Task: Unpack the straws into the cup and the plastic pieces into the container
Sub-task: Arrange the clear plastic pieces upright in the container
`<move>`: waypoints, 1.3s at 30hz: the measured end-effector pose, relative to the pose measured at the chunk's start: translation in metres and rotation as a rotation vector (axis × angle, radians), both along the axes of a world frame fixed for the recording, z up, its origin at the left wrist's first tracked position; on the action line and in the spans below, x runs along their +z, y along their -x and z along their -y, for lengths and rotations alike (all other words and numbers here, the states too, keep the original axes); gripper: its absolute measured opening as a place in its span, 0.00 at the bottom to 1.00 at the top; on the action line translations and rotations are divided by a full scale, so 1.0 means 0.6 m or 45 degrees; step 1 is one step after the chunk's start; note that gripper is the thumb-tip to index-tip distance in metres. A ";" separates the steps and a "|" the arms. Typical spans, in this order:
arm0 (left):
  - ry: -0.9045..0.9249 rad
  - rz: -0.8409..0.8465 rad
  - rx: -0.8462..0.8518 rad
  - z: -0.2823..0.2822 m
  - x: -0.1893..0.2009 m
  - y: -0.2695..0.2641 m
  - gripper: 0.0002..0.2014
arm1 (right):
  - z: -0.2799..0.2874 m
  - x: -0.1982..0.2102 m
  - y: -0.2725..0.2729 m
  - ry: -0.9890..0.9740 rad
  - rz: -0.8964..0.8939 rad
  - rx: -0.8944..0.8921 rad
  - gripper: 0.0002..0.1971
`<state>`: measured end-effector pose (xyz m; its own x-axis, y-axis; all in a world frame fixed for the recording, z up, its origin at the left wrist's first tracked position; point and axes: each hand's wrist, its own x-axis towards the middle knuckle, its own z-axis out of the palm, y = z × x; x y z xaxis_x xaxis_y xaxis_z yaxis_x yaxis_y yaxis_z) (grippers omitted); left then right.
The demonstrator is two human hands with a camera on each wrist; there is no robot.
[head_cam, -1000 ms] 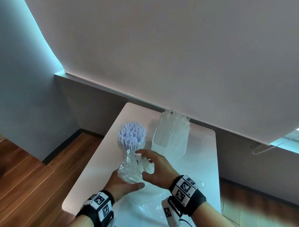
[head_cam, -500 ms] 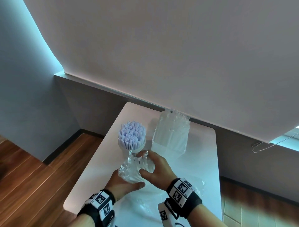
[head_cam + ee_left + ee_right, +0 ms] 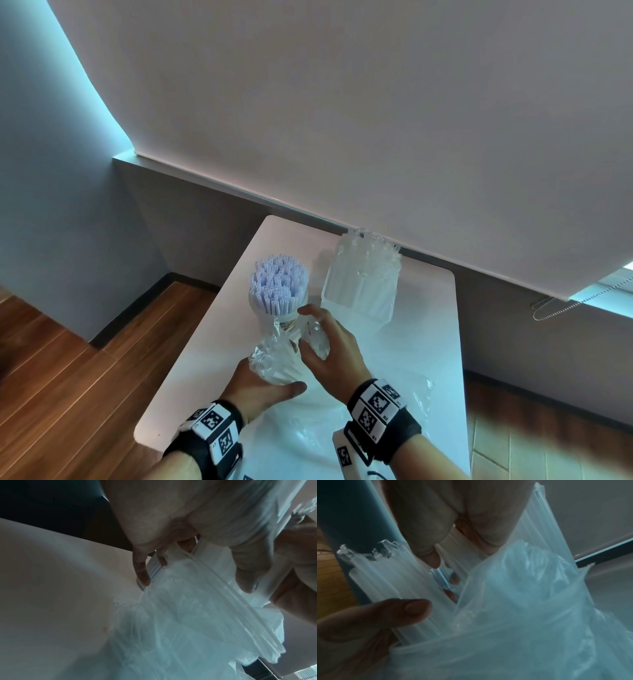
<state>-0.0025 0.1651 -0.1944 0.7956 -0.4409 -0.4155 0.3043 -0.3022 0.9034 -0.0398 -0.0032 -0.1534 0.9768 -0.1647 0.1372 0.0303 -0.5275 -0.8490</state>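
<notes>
Nearest the wearer, loose clear film (image 3: pixel 370 411) lies flat on the white bench (image 3: pixel 424 329). Above it, the left hand (image 3: pixel 260 383) cups the base of a crumpled clear bag (image 3: pixel 277 359), with its fingers curled round the plastic. The right hand (image 3: pixel 329 342) grasps a bundle of clear plastic pieces (image 3: pixel 388 586) at the bag mouth, the thumb (image 3: pixel 409 609) pressing against them. Just beyond the hands stands the cup (image 3: pixel 270 310), packed with upright white straws (image 3: pixel 279 286). To its right, the clear container (image 3: pixel 356 294) already holds plastic pieces standing on end. The step in hand appears to be extraction of the remaining pieces from the bag. The next move calls for a firm hold on the bag while the bundle is drawn clear and carried right, past the cup, to the container.
</notes>
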 end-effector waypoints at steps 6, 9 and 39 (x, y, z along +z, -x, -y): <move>-0.013 -0.103 0.004 0.003 0.003 0.000 0.24 | 0.023 -0.014 0.003 0.112 0.114 -0.046 0.19; -0.033 -0.115 -0.004 0.004 0.002 0.002 0.24 | 0.028 -0.023 0.006 0.101 0.125 -0.080 0.14; -0.057 -0.030 0.030 0.001 -0.007 -0.004 0.26 | 0.169 0.297 -0.108 -0.470 0.665 -0.279 0.13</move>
